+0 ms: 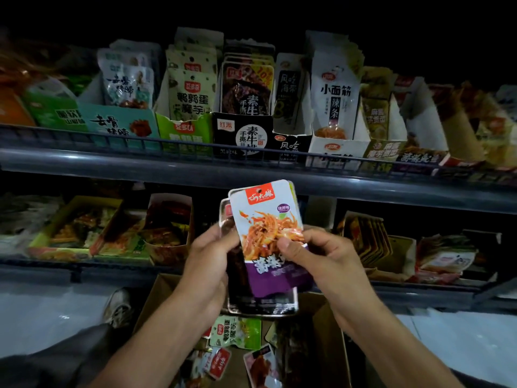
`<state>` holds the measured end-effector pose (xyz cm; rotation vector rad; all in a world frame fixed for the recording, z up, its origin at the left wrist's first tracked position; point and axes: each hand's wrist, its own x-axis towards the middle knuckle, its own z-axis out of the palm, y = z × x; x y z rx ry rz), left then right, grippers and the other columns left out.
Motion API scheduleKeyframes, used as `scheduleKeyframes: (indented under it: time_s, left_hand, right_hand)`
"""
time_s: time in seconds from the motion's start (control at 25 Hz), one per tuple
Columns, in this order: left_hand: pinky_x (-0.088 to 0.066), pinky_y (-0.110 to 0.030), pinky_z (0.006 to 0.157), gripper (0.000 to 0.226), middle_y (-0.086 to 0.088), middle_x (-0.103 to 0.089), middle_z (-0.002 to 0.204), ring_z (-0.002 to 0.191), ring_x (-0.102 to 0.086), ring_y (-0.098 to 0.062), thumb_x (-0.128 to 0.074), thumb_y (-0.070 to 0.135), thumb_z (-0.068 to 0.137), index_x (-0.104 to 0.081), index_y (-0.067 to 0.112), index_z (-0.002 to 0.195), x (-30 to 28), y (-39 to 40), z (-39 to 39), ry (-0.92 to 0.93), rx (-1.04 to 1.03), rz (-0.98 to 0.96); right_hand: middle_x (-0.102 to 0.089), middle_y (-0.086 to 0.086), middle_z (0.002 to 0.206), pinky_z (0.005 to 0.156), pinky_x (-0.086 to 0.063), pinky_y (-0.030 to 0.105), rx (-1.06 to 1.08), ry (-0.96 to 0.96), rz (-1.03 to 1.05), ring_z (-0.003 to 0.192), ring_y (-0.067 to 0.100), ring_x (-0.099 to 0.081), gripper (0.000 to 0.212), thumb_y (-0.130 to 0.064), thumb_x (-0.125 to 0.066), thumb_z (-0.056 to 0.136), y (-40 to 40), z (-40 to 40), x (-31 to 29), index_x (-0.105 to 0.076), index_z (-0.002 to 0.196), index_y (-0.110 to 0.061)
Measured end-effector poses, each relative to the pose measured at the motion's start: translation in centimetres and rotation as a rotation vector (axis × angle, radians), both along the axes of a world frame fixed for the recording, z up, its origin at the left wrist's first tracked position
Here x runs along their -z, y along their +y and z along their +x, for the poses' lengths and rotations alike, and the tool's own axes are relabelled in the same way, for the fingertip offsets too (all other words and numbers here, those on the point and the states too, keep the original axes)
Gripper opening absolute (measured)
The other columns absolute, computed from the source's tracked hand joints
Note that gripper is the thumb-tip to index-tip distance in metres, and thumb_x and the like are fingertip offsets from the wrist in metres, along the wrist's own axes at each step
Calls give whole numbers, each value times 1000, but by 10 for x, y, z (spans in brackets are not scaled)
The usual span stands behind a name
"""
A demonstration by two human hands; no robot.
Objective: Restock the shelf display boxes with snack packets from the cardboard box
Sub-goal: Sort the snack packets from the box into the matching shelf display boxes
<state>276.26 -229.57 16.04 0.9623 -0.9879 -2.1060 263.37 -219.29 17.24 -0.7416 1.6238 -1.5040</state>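
I hold a stack of snack packets (268, 228) upright in front of the lower shelf. The front packet is white and purple with orange strips pictured. My left hand (208, 259) grips the stack from the left side. My right hand (316, 254) pinches the front packet's right edge with thumb on its face. Below my arms the open cardboard box (331, 326) holds several loose packets (235, 331). Display boxes (242, 133) full of packets line the upper shelf.
A grey shelf rail (167, 163) runs across between the two shelves. The lower shelf carries more display boxes (170, 228) left and right of my hands. My shoe (119, 306) and trouser leg stand on the pale floor at the left.
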Motion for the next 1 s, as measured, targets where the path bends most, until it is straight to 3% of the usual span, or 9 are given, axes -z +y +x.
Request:
scheduleKeyframes:
  time_s: [0.12, 0.2, 0.36, 0.52, 0.6, 0.68, 0.76, 0.88, 1.0]
  left_hand:
    - [-58, -41, 86, 37, -7, -75, 112, 103, -72, -21, -49, 41, 97, -68, 18, 120, -4, 5, -1, 56, 88, -1]
    - [-55, -43, 94, 33, -5, -76, 108, 103, -72, -20, -67, 26, 84, -68, 17, 117, 0, 6, -3, -40, 48, -128]
    - [-57, -39, 80, 36, -3, -76, 107, 99, -73, -22, -69, 11, 82, -66, 21, 116, 0, -4, 0, 3, -59, -79]
    - [-61, -38, 72, 31, -4, -75, 111, 91, -74, -19, -63, 11, 90, -66, 22, 119, -3, -6, -1, 138, -88, 41]
    - [-61, -41, 75, 30, -6, -74, 114, 98, -73, -23, -62, 13, 92, -66, 20, 120, -2, -7, -1, 128, -74, 44]
    - [-58, -47, 84, 30, -9, -73, 116, 105, -71, -28, -61, 12, 92, -66, 18, 121, -4, -8, 0, 113, -30, 12]
    - [-56, -48, 87, 31, -11, -73, 116, 107, -70, -30, -59, 10, 92, -66, 17, 122, -10, -8, 3, 128, 19, -19]
    - [-56, -49, 88, 32, -10, -74, 112, 106, -70, -30, -60, 14, 88, -66, 18, 119, -31, -19, 6, 97, 57, -103]
    - [-54, -50, 92, 26, -11, -75, 110, 102, -71, -29, -58, 11, 92, -66, 17, 116, -54, -62, 10, 67, -44, -176]
  right_hand:
    - [-77, 3, 85, 63, -60, 32, 89, 96, -30, 80, 21, -75, 4, -22, -75, 83, -6, 7, -1, -77, 82, -19]
    - [-76, 4, 82, 68, -62, 42, 88, 208, -13, 79, 24, -73, 7, -27, -75, 83, -7, 9, 1, -76, 80, -20]
    - [-75, 10, 88, 84, -58, 47, 122, 42, 11, 92, 33, -70, 10, -21, -70, 87, -9, 1, 0, -75, 78, -18]
    - [-71, 5, 80, 73, -56, 44, 273, 22, -25, 82, 26, -68, 16, -15, -63, 93, -7, -5, 2, -69, 80, -21]
    - [-72, 1, 81, 71, -55, 43, 313, 36, -47, 79, 17, -67, 22, -6, -59, 94, -8, -3, 3, -63, 95, -28]
    - [-76, 1, 93, 75, -57, 42, 221, -115, -80, 86, 16, -72, 48, 6, -59, 90, -8, -4, 2, -53, 115, -34]
    - [-76, 4, 101, 85, -55, 45, 62, -233, -20, 93, 21, -73, 45, -2, -66, 85, -9, -4, -7, -56, 121, -27]
    - [-76, -4, 101, 86, -54, 37, -90, -8, 132, 94, 15, -72, 28, -18, -66, 89, -11, -17, -25, -62, 114, -27]
    - [-75, -6, 107, 89, -54, 42, -22, 70, 7, 104, 17, -69, 27, -15, -62, 93, -31, -37, -60, -65, 114, -32]
